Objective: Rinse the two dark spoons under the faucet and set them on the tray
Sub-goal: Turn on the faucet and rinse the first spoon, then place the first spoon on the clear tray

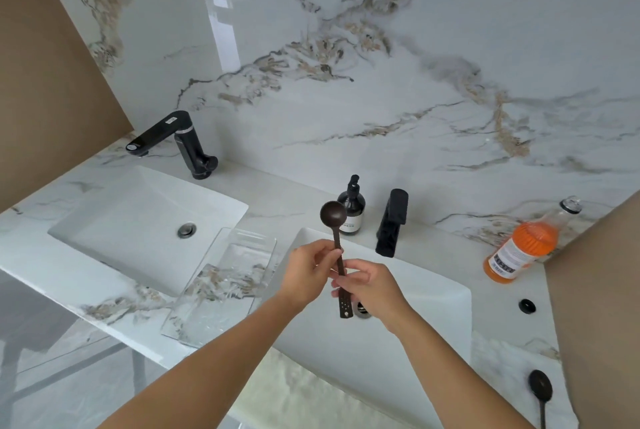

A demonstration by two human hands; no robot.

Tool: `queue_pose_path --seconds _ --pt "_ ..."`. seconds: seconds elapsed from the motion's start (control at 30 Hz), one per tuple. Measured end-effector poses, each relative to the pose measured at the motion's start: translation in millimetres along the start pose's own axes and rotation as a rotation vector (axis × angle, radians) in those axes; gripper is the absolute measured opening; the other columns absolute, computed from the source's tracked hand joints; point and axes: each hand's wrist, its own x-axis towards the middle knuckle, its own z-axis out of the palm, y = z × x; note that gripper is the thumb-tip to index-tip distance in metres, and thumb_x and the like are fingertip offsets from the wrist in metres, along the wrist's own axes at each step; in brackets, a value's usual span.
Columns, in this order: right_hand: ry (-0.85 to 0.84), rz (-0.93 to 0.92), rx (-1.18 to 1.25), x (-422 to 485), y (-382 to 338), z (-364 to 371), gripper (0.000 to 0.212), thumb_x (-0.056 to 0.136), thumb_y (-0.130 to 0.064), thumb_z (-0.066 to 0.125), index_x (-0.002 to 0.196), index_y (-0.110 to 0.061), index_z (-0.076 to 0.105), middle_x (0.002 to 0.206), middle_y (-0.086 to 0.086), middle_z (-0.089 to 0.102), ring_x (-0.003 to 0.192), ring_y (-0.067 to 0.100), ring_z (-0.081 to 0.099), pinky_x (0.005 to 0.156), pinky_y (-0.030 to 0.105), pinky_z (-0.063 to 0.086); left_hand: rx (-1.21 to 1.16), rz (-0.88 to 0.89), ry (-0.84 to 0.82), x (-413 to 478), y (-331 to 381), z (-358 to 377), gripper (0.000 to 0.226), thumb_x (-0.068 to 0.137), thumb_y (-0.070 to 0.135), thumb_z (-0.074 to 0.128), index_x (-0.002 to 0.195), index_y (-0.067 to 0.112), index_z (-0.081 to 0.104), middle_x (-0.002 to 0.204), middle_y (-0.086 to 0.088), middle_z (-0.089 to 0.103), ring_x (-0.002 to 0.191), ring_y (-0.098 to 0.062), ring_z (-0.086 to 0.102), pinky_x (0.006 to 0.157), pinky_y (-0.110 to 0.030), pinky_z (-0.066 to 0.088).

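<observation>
Both hands pinch one dark spoon upright over the right sink: left hand below the bowl, right hand mid-handle.

A dark, matt, wood-like spoon is gripped between the fingers. Beyond the fingertips, a matt black faucet and a glossy dark glass soap bottle are seen. Left of the fingers, a clear glossy glass tray is laid on polished veined marble countertop. Below the fingers, a smooth white glazed basin is seen.
</observation>
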Motion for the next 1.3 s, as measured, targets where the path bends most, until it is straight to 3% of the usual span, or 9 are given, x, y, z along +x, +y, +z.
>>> queue_pose_path --seconds 0.13,0.3,0.43,0.57,0.73,0.87,1.0,1.1,1.3 --pt "0.077 0.096 0.069 16 -6 53 0.012 0.084 -0.003 0.071 0.096 0.002 0.072 0.083 0.021 0.076 0.074 0.031 0.075 0.078 0.04 0.063 -0.093 -0.114 -0.08 12 -20 -47 0.016 0.086 0.006 0.065 0.088 0.022 0.071 0.079 -0.003 0.078 0.078 -0.019 0.076 0.083 -0.036 0.06" --pt "0.121 0.207 0.009 48 -7 151 0.019 0.085 -0.017 0.074 0.077 -0.001 0.07 0.077 0.02 0.074 0.068 0.033 0.076 0.061 0.036 0.063 -0.192 -0.32 -0.073 24 -59 -133 0.022 0.082 -0.006 0.071 0.09 0.015 0.073 0.079 -0.004 0.074 0.072 -0.019 0.071 0.071 -0.031 0.061" --pt "0.117 0.265 -0.261 72 -2 220 0.03 0.087 -0.026 0.071 0.079 0.003 0.073 0.083 0.02 0.076 0.068 0.033 0.076 0.063 0.043 0.064 -0.011 -0.481 -0.083 26 -94 -189 0.004 0.087 0.012 0.071 0.089 0.011 0.074 0.063 -0.001 0.067 0.061 -0.023 0.069 0.07 -0.043 0.064" --pt "0.055 0.369 -0.433 81 9 259 0.028 0.087 -0.027 0.068 0.087 0.001 0.076 0.087 0.017 0.077 0.074 0.031 0.076 0.063 0.036 0.064 0.236 -0.623 -0.248 26 -116 -212 0.017 0.087 0.014 0.066 0.071 0.008 0.068 0.067 -0.012 0.07 0.055 -0.026 0.069 0.071 -0.046 0.064" --pt "0.122 0.419 -0.528 90 31 279 0.022 0.088 -0.019 0.066 0.096 0.0 0.072 0.098 0.016 0.075 0.089 0.03 0.074 0.075 0.038 0.061 0.446 -0.662 -0.315 23 -132 -203 0.023 0.084 0.008 0.06 0.062 0.012 0.056 0.064 -0.009 0.065 0.058 -0.023 0.066 0.07 -0.035 0.063" --pt "0.148 0.498 -0.473 91 40 289 0.019 0.088 -0.012 0.065 0.1 0.001 0.069 0.103 0.019 0.071 0.092 0.035 0.072 0.069 0.046 0.062 0.634 -0.62 -0.359 23 -141 -192 0.016 0.083 0.01 0.056 0.068 0.015 0.052 0.061 0.0 0.054 0.06 -0.017 0.055 0.043 -0.02 0.04" --pt "0.165 0.495 -0.561 95 48 290 0.031 0.091 -0.007 0.05 0.06 -0.014 0.048 0.09 0.016 0.065 0.083 0.03 0.066 0.062 0.034 0.055 0.699 -0.619 -0.313 25 -149 -184 0.019 0.082 0.012 0.056 0.064 0.016 0.049 0.061 0.001 0.05 0.062 -0.02 0.051 0.047 -0.025 0.035" --pt "0.146 0.496 -0.613 97 55 288 0.035 0.092 -0.011 0.047 0.058 -0.018 0.038 0.088 0.014 0.062 0.082 0.026 0.06 0.063 0.027 0.041 0.712 -0.61 -0.284 25 -156 -181 0.02 0.084 0.016 0.057 0.065 0.017 0.05 0.063 0.001 0.052 0.066 -0.021 0.053 0.047 -0.026 0.034" --pt "0.055 0.466 -0.67 93 50 285 0.038 0.089 -0.008 0.044 0.054 -0.02 0.036 0.057 -0.004 0.042 0.075 0.021 0.051 0.057 0.023 0.036 0.776 -0.579 -0.277 25 -155 -180 0.01 0.085 0.013 0.058 0.094 0.011 0.061 0.083 -0.005 0.059 0.076 -0.021 0.054 0.059 -0.027 0.041"
